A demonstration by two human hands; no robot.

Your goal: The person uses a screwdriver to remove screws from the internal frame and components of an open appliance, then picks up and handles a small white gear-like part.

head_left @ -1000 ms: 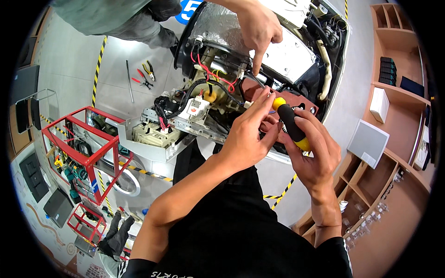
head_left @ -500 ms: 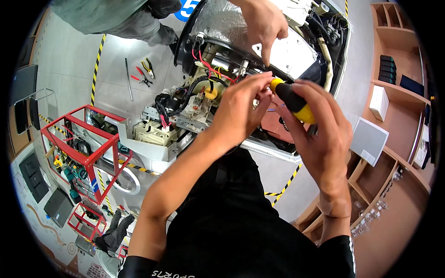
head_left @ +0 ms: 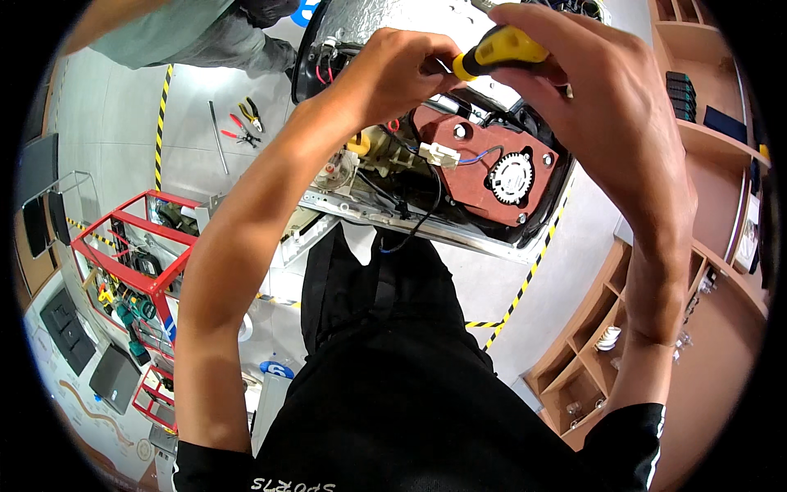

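My right hand [head_left: 611,98] grips the black and yellow handle of a screwdriver [head_left: 510,49], held tilted above an opened washing machine [head_left: 533,239]. The fingers of my left hand [head_left: 398,78] are closed at the screwdriver's front end. They hide its shaft and tip. Below my hands, a reddish-brown plate [head_left: 475,184] carries a white toothed wheel [head_left: 513,179]. Next to the wheel lies a white plug connector [head_left: 439,154] with blue and black wires.
Pliers [head_left: 251,115], red-handled pliers [head_left: 240,131] and a metal rod [head_left: 219,138] lie on the floor at left. A red-framed tool cart [head_left: 131,246] stands beyond them. A co-worker's grey-clothed leg [head_left: 213,41] is at upper left. Wooden shelves [head_left: 598,328] line the right.
My hands and the screwdriver have moved upward in view, and its handle now tilts up to the right. The co-worker's pointing hand has left the machine. More of the reddish-brown plate shows.
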